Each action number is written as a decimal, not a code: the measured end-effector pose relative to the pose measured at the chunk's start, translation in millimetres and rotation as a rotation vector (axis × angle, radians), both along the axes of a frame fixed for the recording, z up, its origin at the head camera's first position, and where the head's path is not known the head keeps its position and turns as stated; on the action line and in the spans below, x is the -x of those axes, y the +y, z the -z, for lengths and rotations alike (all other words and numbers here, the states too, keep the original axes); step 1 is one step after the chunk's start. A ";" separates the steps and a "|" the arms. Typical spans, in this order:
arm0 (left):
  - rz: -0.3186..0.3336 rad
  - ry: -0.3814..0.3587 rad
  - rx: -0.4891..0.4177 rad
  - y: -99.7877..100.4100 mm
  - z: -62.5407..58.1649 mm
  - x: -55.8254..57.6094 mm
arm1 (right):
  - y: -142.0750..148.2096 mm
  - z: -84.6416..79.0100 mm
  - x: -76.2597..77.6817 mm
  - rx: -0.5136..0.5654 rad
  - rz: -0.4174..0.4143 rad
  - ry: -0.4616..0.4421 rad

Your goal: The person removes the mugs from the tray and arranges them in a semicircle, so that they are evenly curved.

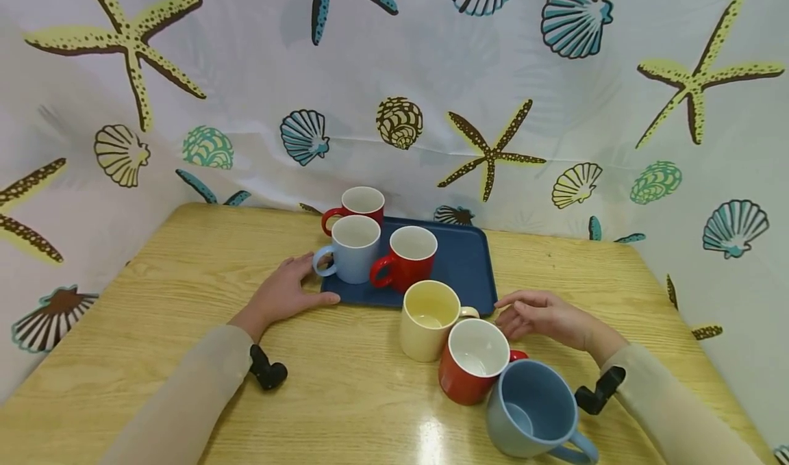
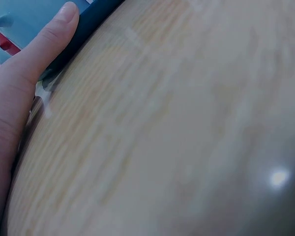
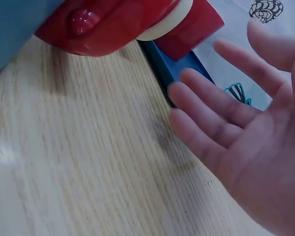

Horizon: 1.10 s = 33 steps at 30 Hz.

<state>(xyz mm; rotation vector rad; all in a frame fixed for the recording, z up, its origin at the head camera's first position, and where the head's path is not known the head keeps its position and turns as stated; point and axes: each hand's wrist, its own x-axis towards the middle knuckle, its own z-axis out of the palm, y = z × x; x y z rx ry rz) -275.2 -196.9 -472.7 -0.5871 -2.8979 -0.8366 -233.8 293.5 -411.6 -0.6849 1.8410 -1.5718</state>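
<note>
Tray (image 1: 462,268), mid-frame, looks stiff, probably top-heavy with mugs (image 1: 355,254); best held by both ends. Left hand (image 1: 280,295), fingers relaxed, is at its left corner; right hand (image 1: 551,321), loose, grasps nothing.

The tray (image 1: 462,259) is navy — one mug (image 1: 420,335) pale yellow.

Left hand (image 1: 280,297): thumb (image 1: 320,300) extended, apart from the fingers (image 1: 298,265). Right hand (image 1: 545,320): palm (image 3: 270,152) inward, fingers spread, slightly bent.
</note>
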 end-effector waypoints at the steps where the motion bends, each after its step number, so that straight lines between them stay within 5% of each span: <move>1: 0.000 0.002 0.001 0.6 0.2 0.2 | 0.1 -0.3 -0.7 -0.031 0.045 0.042; 5: 0.000 0.003 0.001 0.7 0.1 0.7 | -1.7 -0.4 -1.8 -0.188 0.246 0.227; 8: -0.002 0.002 0.007 -0.1 -0.6 1.0 | -3.9 2.0 -0.2 -0.313 0.321 0.372; 20: -0.010 -0.014 0.020 -0.3 0.0 -0.3 | -9.0 20.8 10.8 -0.576 0.318 0.715; 33: -0.010 -0.019 0.021 -0.3 2.0 -0.7 | -12.2 31.1 16.8 -0.607 0.310 0.760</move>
